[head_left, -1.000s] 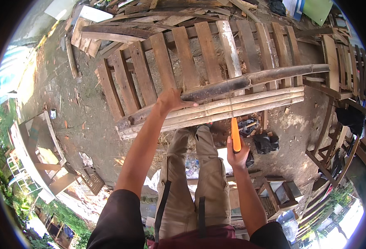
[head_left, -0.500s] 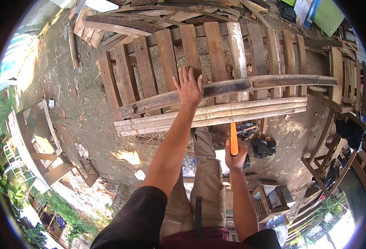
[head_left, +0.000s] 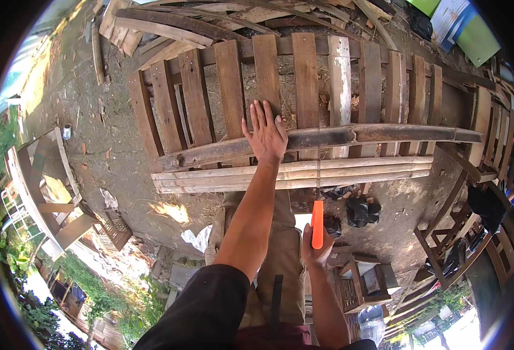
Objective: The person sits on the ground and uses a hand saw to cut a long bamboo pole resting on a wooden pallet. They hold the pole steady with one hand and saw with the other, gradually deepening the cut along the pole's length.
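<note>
A dark split length of bamboo [head_left: 394, 133] lies across a slatted wooden bench or pallet [head_left: 306, 79]. My left hand [head_left: 266, 137] rests flat on the bamboo, left of its middle, fingers stretched out toward the slats. Closer to me, my right hand [head_left: 315, 253] is wrapped around the orange handle of a handsaw [head_left: 317, 224]. The saw's thin blade runs away from me across the bamboo, to the right of my left hand; whether its teeth are in the bamboo I cannot tell. Several pale bamboo strips [head_left: 222, 179] lie side by side along the near edge, under the blade.
Old boards [head_left: 169, 24] are heaped behind the slats. Wooden frames [head_left: 452, 233] stand at right, with black plastic bags [head_left: 363, 212] on the ground nearby. A small wooden stool-like frame [head_left: 365, 283] is by my right forearm. Another wooden structure [head_left: 50, 198] stands at left.
My right hand has drawn the saw back toward me, and more blade shows between handle and strips. My left hand stays on the dark bamboo. The view has shifted slightly.
</note>
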A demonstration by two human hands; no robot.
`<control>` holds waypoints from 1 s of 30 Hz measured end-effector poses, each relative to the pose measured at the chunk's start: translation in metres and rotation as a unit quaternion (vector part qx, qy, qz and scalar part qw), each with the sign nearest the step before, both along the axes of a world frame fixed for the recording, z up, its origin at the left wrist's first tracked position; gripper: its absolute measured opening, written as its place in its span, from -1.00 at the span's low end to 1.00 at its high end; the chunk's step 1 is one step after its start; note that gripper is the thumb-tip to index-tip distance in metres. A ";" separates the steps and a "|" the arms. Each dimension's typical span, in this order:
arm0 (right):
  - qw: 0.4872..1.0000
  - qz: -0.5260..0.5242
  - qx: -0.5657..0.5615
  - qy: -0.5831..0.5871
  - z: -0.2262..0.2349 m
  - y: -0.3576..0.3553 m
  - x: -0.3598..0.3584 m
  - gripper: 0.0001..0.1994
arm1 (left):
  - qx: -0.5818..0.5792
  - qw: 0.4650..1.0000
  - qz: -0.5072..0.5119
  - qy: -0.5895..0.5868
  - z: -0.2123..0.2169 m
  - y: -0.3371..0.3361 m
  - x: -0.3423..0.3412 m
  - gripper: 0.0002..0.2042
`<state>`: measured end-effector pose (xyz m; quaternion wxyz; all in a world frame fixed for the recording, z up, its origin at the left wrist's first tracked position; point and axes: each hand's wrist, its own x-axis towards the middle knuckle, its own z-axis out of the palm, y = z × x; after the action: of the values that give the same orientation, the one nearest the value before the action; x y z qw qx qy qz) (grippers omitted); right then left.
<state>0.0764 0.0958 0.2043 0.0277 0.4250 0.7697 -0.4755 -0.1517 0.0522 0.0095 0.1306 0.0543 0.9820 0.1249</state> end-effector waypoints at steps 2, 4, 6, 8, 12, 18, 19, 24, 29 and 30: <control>1.000 0.008 0.002 0.006 0.000 0.000 -0.007 -0.76 | 0.016 0.999 0.004 0.032 -0.004 0.000 0.001 -0.43; 1.000 0.008 -0.011 0.001 0.002 -0.002 -0.011 -0.78 | 0.024 0.999 0.004 0.041 -0.003 0.000 0.000 -0.44; 1.000 0.014 -0.010 0.014 -0.005 -0.002 -0.005 -0.80 | 0.036 0.998 0.006 0.047 -0.002 -0.001 0.000 -0.45; 1.000 0.011 0.005 0.029 -0.010 -0.001 -0.001 -0.81 | 0.052 0.997 0.011 0.048 -0.001 -0.004 0.001 -0.46; 0.998 0.002 0.042 0.053 -0.010 0.005 0.003 -0.83 | 0.197 0.969 -0.142 0.045 0.015 -0.035 0.001 -0.40; 0.989 0.059 0.101 0.090 0.000 0.010 0.024 -0.86 | 0.009 0.933 -0.358 0.030 0.011 -0.113 0.010 -0.23; 0.991 0.053 0.093 0.085 0.000 0.009 0.026 -0.86 | 0.012 0.932 -0.361 0.009 0.013 -0.114 0.009 -0.24; 0.993 0.030 0.087 0.075 0.000 0.006 0.033 -0.83 | 0.120 0.918 -0.370 -0.079 0.022 -0.115 -0.012 -0.26; 0.987 0.035 0.129 0.092 -0.011 0.017 0.035 -0.80 | 0.144 0.887 -0.323 -0.297 0.053 -0.110 -0.040 -0.28; 0.985 0.025 0.136 0.104 -0.007 0.021 0.027 -0.80 | 0.150 0.871 -0.303 -0.356 0.057 -0.111 -0.045 -0.26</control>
<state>0.1029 0.1169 0.1977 -0.0992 0.3538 0.8361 -0.4073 -0.1969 -0.0586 0.0666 0.4927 0.3197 0.7742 0.2358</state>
